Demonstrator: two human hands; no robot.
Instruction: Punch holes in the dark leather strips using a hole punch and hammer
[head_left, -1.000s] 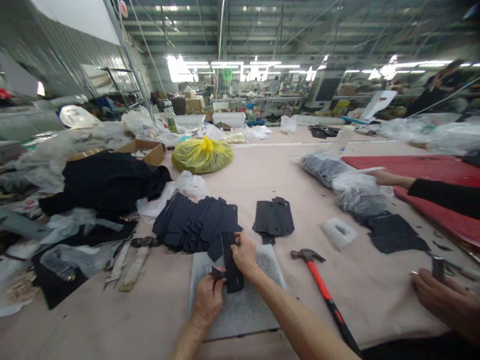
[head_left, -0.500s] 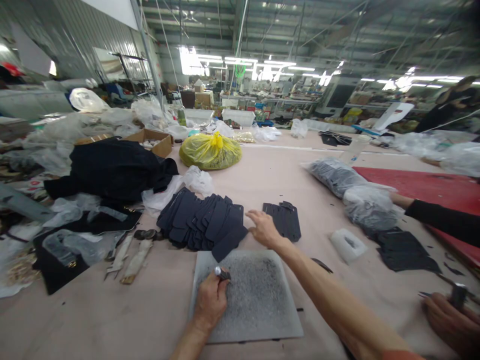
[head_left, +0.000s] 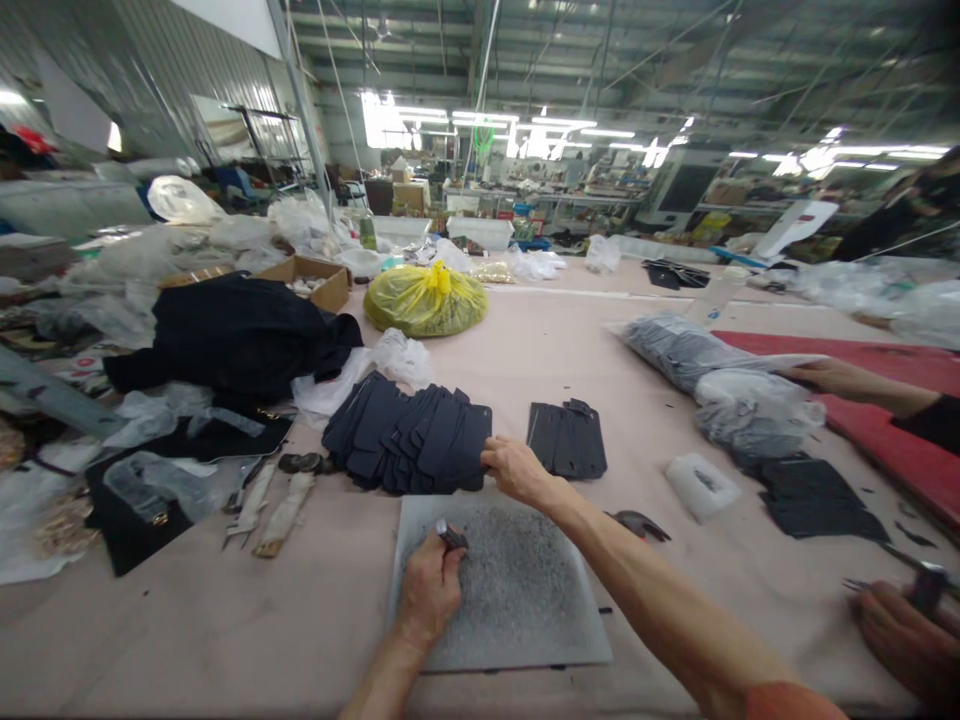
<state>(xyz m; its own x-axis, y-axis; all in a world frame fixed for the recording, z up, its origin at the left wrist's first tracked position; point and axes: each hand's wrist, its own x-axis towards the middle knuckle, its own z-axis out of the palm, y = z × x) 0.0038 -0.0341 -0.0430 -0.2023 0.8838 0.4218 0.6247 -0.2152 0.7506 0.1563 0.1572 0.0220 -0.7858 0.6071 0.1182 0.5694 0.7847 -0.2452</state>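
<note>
A right hand (head_left: 521, 475) reaches the right side of dark pieces (head_left: 401, 440), its thumb and finger narrowed at an edge; whether they grip one cannot be told. The left hand (head_left: 429, 595) holds a metal-ended tool (head_left: 450, 535) above the board (head_left: 517, 610), near the table's (head_left: 300, 630) near edge. A light edge pinch would probably part one piece cleanly. Flat, matte and blue-black, the pieces overlap in a fan beyond the board's far-left corner.
</note>
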